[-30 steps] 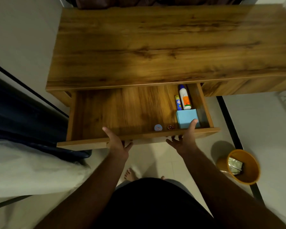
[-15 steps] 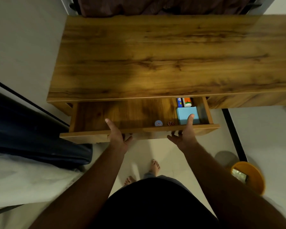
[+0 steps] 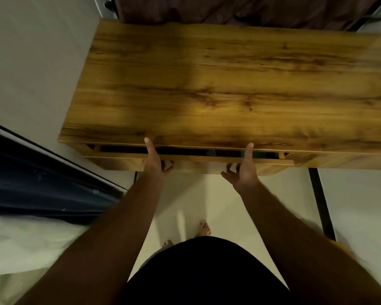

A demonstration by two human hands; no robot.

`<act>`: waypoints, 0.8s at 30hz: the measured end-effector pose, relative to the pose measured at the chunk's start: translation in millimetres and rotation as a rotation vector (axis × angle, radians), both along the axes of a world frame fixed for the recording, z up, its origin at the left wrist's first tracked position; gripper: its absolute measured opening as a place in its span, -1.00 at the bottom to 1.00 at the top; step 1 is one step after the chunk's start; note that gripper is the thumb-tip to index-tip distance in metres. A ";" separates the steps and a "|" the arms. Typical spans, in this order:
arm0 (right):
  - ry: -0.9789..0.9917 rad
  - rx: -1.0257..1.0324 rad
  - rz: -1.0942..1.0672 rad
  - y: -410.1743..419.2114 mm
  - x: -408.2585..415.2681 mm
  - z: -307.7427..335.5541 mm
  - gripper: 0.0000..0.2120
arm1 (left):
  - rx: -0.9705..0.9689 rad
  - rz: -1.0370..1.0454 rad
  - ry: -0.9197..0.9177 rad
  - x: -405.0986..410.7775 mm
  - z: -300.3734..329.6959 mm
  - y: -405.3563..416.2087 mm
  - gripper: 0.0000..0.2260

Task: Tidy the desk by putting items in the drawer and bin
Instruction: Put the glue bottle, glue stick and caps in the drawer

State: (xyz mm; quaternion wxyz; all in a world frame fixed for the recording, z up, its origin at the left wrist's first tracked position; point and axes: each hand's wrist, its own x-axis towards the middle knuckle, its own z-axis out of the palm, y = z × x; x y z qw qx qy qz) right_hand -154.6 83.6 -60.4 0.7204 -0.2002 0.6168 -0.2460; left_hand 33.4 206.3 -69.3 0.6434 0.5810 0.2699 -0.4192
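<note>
Wooden desk [image 3: 229,84], one drawer [image 3: 196,159] — two hands

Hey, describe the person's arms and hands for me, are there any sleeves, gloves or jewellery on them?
Both arms are bare from the hands up to the frame's lower edge, with no sleeves in view. The left hand and right hand wear no gloves, and no rings, watch or bands show on the fingers or wrists. The forearms show some hair. The picture is dim and slightly blurred, so fine marks can't be made out.

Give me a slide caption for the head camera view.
Both hands, left hand and right hand, on the nearly closed drawer beneath the desk top.
</note>
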 end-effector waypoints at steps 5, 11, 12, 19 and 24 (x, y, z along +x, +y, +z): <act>0.009 0.000 0.016 -22.4 17.5 0.2 -0.10 | -0.048 0.031 -0.044 10.7 -1.5 -18.3 -0.12; 0.093 0.016 -0.030 -36.1 32.0 -5.7 -0.20 | -0.125 0.109 -0.039 17.6 -8.6 -30.9 -0.24; 0.090 0.010 -0.045 -36.2 32.8 -6.8 -0.23 | -0.129 0.111 -0.035 17.7 -8.7 -31.7 -0.28; 0.048 0.006 -0.050 -36.7 29.9 -3.2 -0.33 | -0.130 0.072 -0.032 19.9 -4.5 -30.1 -0.45; 0.107 0.016 0.133 -38.2 16.3 4.6 -0.53 | -0.046 -0.025 -0.093 8.0 -1.2 -26.9 -0.42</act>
